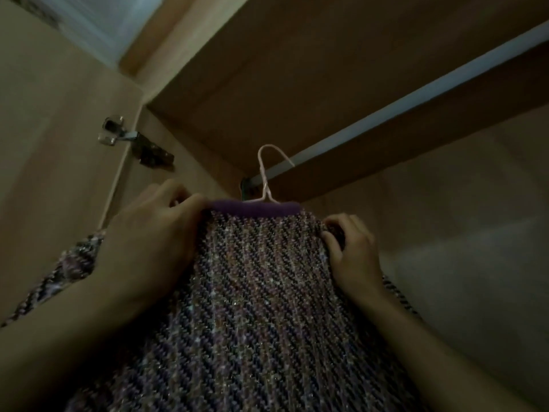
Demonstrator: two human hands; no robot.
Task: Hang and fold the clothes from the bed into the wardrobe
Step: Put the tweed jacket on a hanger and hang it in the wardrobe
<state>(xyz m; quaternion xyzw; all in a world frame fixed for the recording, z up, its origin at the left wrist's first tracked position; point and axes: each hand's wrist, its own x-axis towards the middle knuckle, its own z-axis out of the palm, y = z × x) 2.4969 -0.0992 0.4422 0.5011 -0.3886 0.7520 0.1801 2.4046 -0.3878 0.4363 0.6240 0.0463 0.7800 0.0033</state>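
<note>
The view looks up into the open wardrobe (445,218), where a knitted sweater (252,278), worked in diagonal stripes of purple, dark and pale glittery yarn, sits on a thin pink hanger (264,176). Its plain purple neckband (255,209) lies across the top, just under the neck of the hanger. The left hand (154,233) grips the sweater at its left shoulder, fingers curled over the fabric right beside the neckband. The right hand (353,254) holds the opposite shoulder, fingers bent and pinching the knit at its edge. One sleeve (74,263) trails off to the lower left, behind the left forearm. The hanger's hook overlaps the near end of the pale metal rail (401,105), which runs up and to the right under the brown top panel (297,69); in this dim, slightly blurred view the hook appears to be over the rail, though whether it rests on it cannot be told. To the left, the light wooden door (53,114) stands open, with a metal hinge (118,133) joining it to the wardrobe's side.
</note>
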